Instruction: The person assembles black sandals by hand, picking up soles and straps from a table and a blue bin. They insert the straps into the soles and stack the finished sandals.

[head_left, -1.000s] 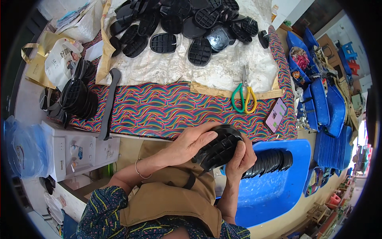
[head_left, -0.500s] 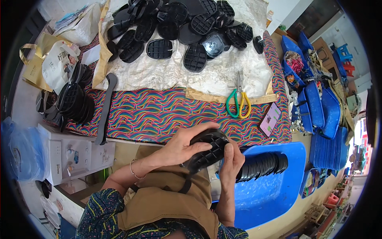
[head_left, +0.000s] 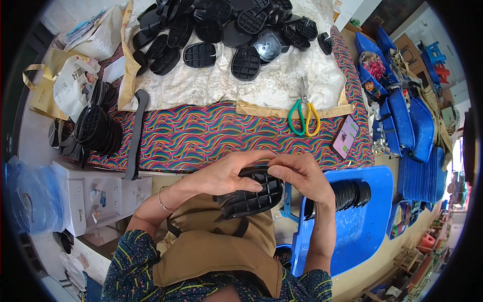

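Note:
In front of my apron, at waist height, I hold a black oval moulded piece (head_left: 255, 200) with a grid of ribs facing up. My left hand (head_left: 232, 173) is closed on its left side, thumb lying over the ribs and fingers round the far edge. My right hand (head_left: 304, 176) pinches the far right rim between thumb and fingers; part of that rim is hidden beneath it. Beyond my hands, a heap of similar black pieces (head_left: 211, 30) lies on a stained white sheet (head_left: 191, 90).
To my right stands a blue tub (head_left: 347, 241) with a row of black pieces (head_left: 352, 195). Scissors (head_left: 304, 113) and a phone (head_left: 345, 137) lie on the patterned cloth (head_left: 201, 136). At left are a black strip (head_left: 136, 136), stacked black pieces (head_left: 98, 128) and a white box (head_left: 103, 196).
The piece has been turned and now lies more level, with its ribs showing more fully. My right hand has moved up from its right edge onto its far rim.

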A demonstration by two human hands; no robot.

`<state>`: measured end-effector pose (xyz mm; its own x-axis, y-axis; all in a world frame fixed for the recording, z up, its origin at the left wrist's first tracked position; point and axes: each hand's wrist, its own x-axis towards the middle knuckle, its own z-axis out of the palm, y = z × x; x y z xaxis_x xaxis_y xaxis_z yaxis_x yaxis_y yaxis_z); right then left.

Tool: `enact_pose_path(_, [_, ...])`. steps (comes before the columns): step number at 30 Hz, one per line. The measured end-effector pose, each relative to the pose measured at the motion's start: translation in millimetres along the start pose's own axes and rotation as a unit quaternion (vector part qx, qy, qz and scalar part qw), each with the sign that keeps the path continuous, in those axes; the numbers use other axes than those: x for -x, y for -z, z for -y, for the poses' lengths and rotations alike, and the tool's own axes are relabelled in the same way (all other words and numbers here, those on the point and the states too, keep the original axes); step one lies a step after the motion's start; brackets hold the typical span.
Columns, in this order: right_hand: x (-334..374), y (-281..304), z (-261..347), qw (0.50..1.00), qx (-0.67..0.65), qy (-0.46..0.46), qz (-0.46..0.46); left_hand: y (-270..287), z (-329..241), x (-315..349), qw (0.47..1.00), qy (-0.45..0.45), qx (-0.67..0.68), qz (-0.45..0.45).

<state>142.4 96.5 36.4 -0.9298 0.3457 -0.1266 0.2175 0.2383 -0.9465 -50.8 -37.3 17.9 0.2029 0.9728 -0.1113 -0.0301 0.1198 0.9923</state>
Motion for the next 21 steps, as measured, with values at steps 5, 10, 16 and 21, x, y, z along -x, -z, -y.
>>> enact_pose_path(5, [6.4, -29.6, -12.8, 0.957, 0.248, 0.113, -0.101, 3.1, -0.2, -1.8, 0.996, 0.025, 0.078, 0.016])
enact_pose_path(10, [14.5, -49.9, -32.9, 0.965, 0.137, 0.114, -0.191, -0.4, 9.4, -5.5, 0.997, 0.021, 0.07, -0.017])
enact_pose_path(16, [23.0, -75.1, -29.6, 0.928, 0.214, 0.037, -0.302, -5.9, 3.4, -4.3, 0.992, 0.037, 0.106, -0.057])
enact_pose_path(21, [17.9, -89.6, -31.7, 0.926, 0.079, 0.05, -0.367, -14.9, 10.5, -5.4, 0.99, -0.011, 0.087, -0.109])
